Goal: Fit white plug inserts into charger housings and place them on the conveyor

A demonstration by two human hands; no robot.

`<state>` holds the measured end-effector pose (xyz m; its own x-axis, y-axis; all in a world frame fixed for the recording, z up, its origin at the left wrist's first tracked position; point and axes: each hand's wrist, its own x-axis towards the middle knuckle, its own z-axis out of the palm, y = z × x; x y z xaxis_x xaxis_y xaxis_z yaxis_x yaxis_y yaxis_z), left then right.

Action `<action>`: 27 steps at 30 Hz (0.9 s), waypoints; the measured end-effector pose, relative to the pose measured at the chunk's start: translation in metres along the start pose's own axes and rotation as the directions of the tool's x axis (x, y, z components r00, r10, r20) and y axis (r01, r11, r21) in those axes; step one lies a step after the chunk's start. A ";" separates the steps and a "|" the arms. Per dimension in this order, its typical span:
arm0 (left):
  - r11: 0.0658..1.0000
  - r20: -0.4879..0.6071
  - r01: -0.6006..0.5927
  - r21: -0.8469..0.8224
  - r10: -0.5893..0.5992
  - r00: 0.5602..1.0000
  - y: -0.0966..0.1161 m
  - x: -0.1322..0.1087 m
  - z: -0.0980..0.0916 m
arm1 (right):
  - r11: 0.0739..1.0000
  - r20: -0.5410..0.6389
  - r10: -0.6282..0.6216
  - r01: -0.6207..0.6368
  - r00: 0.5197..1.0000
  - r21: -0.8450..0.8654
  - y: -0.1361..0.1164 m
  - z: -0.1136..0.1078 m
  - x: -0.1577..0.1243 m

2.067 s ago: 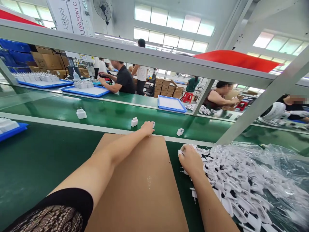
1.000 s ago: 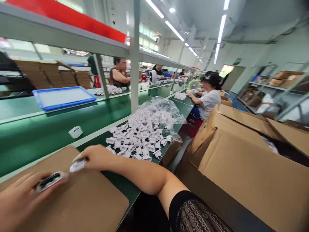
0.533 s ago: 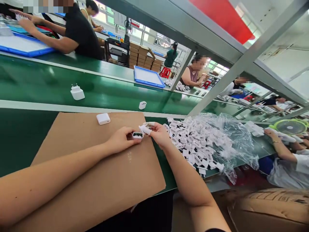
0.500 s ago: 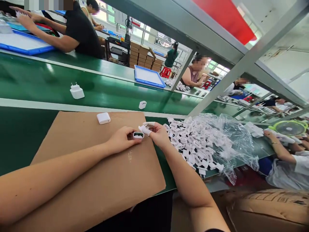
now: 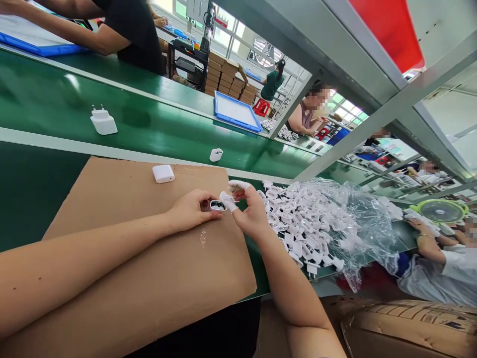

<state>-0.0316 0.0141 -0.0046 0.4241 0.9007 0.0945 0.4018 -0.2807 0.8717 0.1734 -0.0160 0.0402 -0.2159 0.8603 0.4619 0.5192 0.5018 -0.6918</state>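
Note:
My left hand [image 5: 192, 208] is closed on a small white charger shell [image 5: 217, 205], its dark open end facing up. My right hand [image 5: 249, 211], with white finger cots on two fingertips, pinches at that shell from the right; whether it holds a separate white part I cannot make out. Both hands meet above a brown cardboard sheet [image 5: 149, 268] on the green bench. Another white shell [image 5: 163, 173] lies on the cardboard's far edge. A heap of white plug parts [image 5: 298, 219] on clear plastic film lies right beside my right hand.
On the green conveyor belt [image 5: 156, 127] behind are a white plug adapter [image 5: 103, 121] and a small open shell [image 5: 215, 154]. A blue tray [image 5: 237, 111] sits on the far bench. Other people work across and to the right. A cardboard box [image 5: 410, 328] stands at lower right.
The view swung away to the right and came back to the bench. My hands, then apart at the belt and the heap, now meet over the cardboard on one shell.

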 end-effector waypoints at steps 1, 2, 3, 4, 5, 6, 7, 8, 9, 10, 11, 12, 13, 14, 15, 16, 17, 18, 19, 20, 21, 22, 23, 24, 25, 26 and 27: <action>1.000 0.007 -0.019 0.001 0.019 1.000 0.000 0.000 0.000 | 0.999 0.037 -0.026 0.027 0.999 -0.021 0.000 0.000 0.000; 0.999 0.011 -0.040 0.003 0.040 0.999 0.001 0.000 -0.001 | 0.997 0.081 -0.051 0.055 0.995 -0.053 0.000 0.000 0.000; 0.998 0.011 -0.061 0.005 0.060 0.998 0.001 0.000 -0.001 | 0.993 0.120 -0.068 0.079 0.990 -0.090 0.000 0.001 0.000; 0.997 0.009 -0.077 0.007 0.077 0.997 0.002 0.000 -0.001 | 0.988 0.149 -0.075 0.095 0.986 -0.126 0.000 0.002 0.000; 0.996 0.006 -0.086 0.009 0.086 0.996 0.002 0.001 -0.002 | 0.983 0.165 -0.074 0.100 0.984 -0.156 0.000 0.002 0.000; 0.996 0.001 -0.088 0.010 0.088 0.996 0.002 0.001 -0.002 | 0.979 0.171 -0.068 0.099 0.983 -0.179 0.000 0.003 0.000; 0.996 -0.002 -0.085 0.011 0.085 0.996 0.002 0.001 -0.002 | 0.975 0.175 -0.060 0.095 0.983 -0.201 -0.001 0.004 0.001; 0.997 0.000 -0.080 0.012 0.080 0.997 0.002 0.001 -0.002 | 0.969 0.174 -0.053 0.093 0.983 -0.230 -0.001 0.006 0.000; 0.997 0.002 -0.076 0.013 0.076 0.997 0.002 0.001 -0.002 | 0.960 0.172 -0.048 0.092 0.984 -0.264 -0.001 0.007 0.000; 0.997 0.004 -0.074 0.015 0.074 0.997 0.002 0.001 -0.002 | 0.949 0.168 -0.042 0.091 0.985 -0.302 -0.002 0.008 0.000; 0.997 0.004 -0.079 0.021 0.079 0.997 0.003 0.000 -0.002 | 0.938 0.160 -0.033 0.086 0.986 -0.335 -0.003 0.009 0.000; 0.995 0.000 -0.090 0.037 0.090 0.996 0.003 -0.001 -0.002 | 0.931 0.153 -0.020 0.074 0.988 -0.358 -0.005 0.010 0.000; 0.991 -0.007 -0.110 0.070 0.111 0.994 0.004 -0.002 -0.001 | 0.929 0.146 0.000 0.054 0.989 -0.367 -0.006 0.010 0.000; 0.983 -0.018 -0.139 0.118 0.142 0.990 0.005 -0.004 0.000 | 0.931 0.139 0.027 0.026 0.990 -0.365 -0.008 0.011 0.000; 0.969 -0.025 -0.168 0.178 0.175 0.984 0.006 -0.007 0.001 | 0.933 0.132 0.056 -0.005 0.990 -0.360 -0.009 0.012 0.000; 0.951 -0.030 -0.192 0.242 0.205 0.978 0.007 -0.009 0.002 | 0.935 0.120 0.086 -0.038 0.989 -0.354 -0.009 0.013 0.000; 0.932 -0.036 -0.203 0.299 0.224 0.974 0.008 -0.011 0.003 | 0.938 0.108 0.111 -0.068 0.988 -0.340 -0.009 0.014 0.000; 0.917 -0.040 -0.205 0.342 0.232 0.972 0.009 -0.013 0.004 | 0.946 0.096 0.132 -0.097 0.987 -0.309 -0.007 0.015 0.000; 0.909 -0.039 -0.199 0.366 0.228 0.973 0.010 -0.014 0.004 | 0.960 0.089 0.155 -0.129 0.984 -0.249 -0.005 0.016 0.001; 0.909 -0.026 -0.188 0.372 0.212 0.977 0.012 -0.014 0.003 | 0.974 0.100 0.180 -0.163 0.978 -0.158 -0.002 0.015 0.001; 0.913 -0.010 -0.176 0.369 0.193 0.981 0.013 -0.012 0.000 | 0.979 0.128 0.201 -0.197 0.971 -0.049 0.001 0.013 0.002; 0.918 0.001 -0.166 0.361 0.177 0.984 0.014 -0.009 -0.004 | 0.973 0.158 0.216 -0.225 0.964 0.047 0.004 0.009 0.003; 0.923 -0.006 -0.149 0.354 0.162 0.987 0.016 -0.004 -0.010 | 0.965 0.179 0.224 -0.244 0.958 0.098 0.007 0.003 0.003; 0.928 -0.044 -0.114 0.354 0.138 0.989 0.017 0.003 -0.018 | 0.965 0.190 0.225 -0.246 0.956 0.090 0.010 -0.004 0.003; 0.930 -0.115 -0.056 0.363 0.104 0.988 0.018 0.012 -0.028 | 0.973 0.170 0.224 -0.229 0.960 0.010 0.014 -0.014 0.002; 0.925 -0.203 0.015 0.379 0.068 0.977 0.017 0.023 -0.041 | 0.968 0.141 0.225 -0.205 0.964 -0.142 0.020 -0.024 0.000; 0.912 -0.304 0.118 0.392 0.007 0.953 0.016 0.034 -0.056 | 0.932 0.156 0.234 -0.176 0.960 -0.317 0.028 -0.034 -0.001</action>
<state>-0.0563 0.0592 0.0393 0.1603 0.9568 0.2424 0.7351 -0.2796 0.6176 0.2165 -0.0063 0.0396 -0.2143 0.9572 0.1948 0.7840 0.2875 -0.5502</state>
